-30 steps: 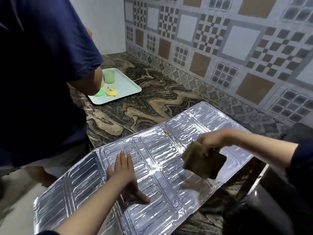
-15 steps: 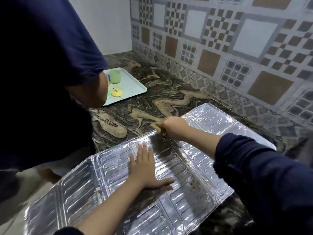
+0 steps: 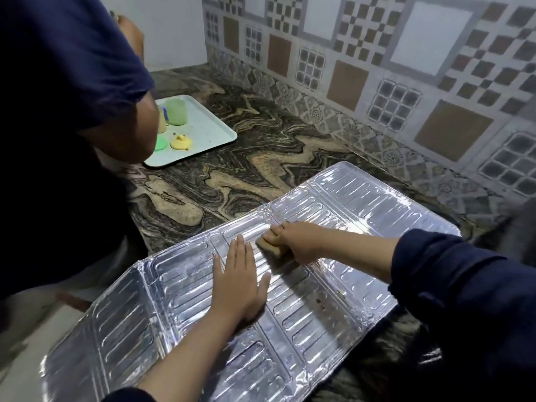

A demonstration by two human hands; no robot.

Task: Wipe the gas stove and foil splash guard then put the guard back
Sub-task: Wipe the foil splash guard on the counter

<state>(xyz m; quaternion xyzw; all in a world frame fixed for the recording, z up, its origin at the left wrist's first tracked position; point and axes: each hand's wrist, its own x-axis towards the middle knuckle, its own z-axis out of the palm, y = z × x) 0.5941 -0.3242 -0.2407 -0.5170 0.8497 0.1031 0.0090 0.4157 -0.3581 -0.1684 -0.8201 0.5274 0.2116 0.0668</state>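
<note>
While the left hand (image 3: pixel 236 285) presses flat, fingers straight, on the guard (image 3: pixel 362 216), the right hand (image 3: pixel 295 240) grips a sponge (image 3: pixel 268 247) at its 1 o'clock.

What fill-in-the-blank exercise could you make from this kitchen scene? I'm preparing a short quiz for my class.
1. The right hand presses a brown ____ onto the foil guard.
2. The left hand lies ____ on the guard, fingers straight.
3. The guard lies unfolded on the marbled ____.
4. A pale tray on the counter holds a yellow lid and a ____ cup.

Missing words: sponge; flat; counter; green
</note>
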